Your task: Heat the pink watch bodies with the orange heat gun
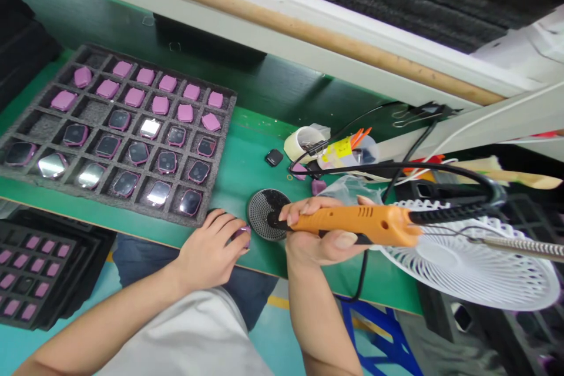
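Observation:
In my right hand (324, 232) is an orange corded electric screwdriver (356, 224), gripped around its body. The black nose of the tool points left, over a round, perforated black-and-silver dish (264, 217), covering part of it. My left hand (214, 247) curls around a small purple-edged watch case (245, 237) at the front of the bench, with most of it hidden by the fingers. Left of that hand lies a dark foam tray (215, 153). Its compartments hold several purple watch cases (134, 97) and several watches with dark glass faces (126, 183).
A white fan guard (440, 255) stands at the right, under the tool's cable (440, 173). Behind the dish are a tape roll (304, 142), a cup with orange sticks (348, 153) and a small black piece (274, 157). Another filled tray (33, 270) sits lower left.

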### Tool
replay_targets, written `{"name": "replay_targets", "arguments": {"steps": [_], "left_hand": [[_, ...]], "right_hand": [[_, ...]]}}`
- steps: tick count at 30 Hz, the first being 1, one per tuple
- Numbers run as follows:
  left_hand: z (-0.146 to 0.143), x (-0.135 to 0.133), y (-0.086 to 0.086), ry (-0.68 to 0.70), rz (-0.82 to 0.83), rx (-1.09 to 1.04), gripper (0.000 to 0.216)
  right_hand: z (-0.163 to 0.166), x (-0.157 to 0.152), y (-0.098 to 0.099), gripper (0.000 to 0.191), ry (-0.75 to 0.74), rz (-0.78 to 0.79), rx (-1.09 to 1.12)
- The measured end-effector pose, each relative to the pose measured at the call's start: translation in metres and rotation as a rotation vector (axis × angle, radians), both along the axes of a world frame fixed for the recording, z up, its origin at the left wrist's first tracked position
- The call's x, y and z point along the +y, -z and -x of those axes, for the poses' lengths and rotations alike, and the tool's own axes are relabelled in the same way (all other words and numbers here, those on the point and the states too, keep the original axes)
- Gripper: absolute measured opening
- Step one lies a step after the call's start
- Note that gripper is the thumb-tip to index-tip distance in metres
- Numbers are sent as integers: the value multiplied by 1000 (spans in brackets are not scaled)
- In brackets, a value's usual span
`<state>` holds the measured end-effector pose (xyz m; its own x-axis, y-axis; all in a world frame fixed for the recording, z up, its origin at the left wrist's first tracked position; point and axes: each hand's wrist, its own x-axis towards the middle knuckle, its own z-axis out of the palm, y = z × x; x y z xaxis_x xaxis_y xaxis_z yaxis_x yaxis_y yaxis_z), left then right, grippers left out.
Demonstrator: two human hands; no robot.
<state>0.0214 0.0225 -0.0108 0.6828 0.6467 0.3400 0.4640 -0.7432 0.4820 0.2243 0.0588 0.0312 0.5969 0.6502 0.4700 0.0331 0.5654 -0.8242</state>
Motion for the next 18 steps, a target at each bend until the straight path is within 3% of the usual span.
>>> {"name": "replay_targets", "arguments": {"steps": [9,18], "left_hand": [[-2,2,1,-38,-82,-25,22],[-1,1,0,-31,-31,-42,28]], "right_hand": [[5,0,0,45,-17,-31,-57],[4,-26,-22,66,-131,111,-23]]}}
